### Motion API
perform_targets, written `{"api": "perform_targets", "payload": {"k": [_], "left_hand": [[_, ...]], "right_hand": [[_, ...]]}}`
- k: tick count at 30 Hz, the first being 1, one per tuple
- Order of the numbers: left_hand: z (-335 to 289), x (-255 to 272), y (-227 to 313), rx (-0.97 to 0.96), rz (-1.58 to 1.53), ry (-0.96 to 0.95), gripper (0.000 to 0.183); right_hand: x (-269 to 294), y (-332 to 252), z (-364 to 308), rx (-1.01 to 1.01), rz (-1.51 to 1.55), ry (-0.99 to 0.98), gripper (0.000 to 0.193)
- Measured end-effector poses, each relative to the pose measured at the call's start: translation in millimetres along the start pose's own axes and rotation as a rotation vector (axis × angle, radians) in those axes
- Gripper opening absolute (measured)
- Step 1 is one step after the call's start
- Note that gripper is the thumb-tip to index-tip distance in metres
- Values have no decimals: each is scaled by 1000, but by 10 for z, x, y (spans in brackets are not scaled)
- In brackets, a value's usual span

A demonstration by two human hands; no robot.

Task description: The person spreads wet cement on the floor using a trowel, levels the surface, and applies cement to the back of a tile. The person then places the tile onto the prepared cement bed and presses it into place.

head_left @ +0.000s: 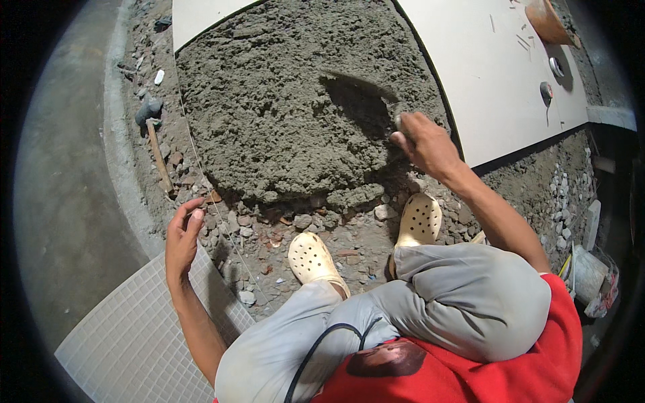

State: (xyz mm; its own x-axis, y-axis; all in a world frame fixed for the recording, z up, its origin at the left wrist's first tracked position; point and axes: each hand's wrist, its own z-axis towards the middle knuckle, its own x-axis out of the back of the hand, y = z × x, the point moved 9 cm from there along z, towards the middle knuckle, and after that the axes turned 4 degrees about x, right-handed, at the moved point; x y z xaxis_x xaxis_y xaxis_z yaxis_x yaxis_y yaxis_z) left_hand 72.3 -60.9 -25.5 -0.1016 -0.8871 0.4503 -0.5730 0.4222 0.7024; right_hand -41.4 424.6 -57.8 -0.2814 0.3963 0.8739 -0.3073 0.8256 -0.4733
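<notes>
My right hand is closed round the handle of a trowel. Its dark blade reaches left over a bed of rough grey mortar, with a shadow around it; whether the blade touches the mortar I cannot tell. My left hand is empty, thumb and fingers apart, near the mortar's lower left corner. A thin string runs along the mortar's left side and passes close to this hand. Below the left hand lies a tile with its gridded back facing up.
Pale laid tiles border the mortar at right and another at upper left. On the right ones are a tape measure, a tape roll and an orange container. A mallet lies left on rubble. My clogs stand on rubble.
</notes>
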Motion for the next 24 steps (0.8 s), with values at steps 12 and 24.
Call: {"api": "perform_targets", "payload": {"k": [12,24], "left_hand": [[-127,169,57,122,-26,9,42],[-1622,479,2237,201,144,-257,35]], "right_hand": [[1082,-612,-20,254,5,18,42],[1964,-987,-282,-148,240,-383,29]]}}
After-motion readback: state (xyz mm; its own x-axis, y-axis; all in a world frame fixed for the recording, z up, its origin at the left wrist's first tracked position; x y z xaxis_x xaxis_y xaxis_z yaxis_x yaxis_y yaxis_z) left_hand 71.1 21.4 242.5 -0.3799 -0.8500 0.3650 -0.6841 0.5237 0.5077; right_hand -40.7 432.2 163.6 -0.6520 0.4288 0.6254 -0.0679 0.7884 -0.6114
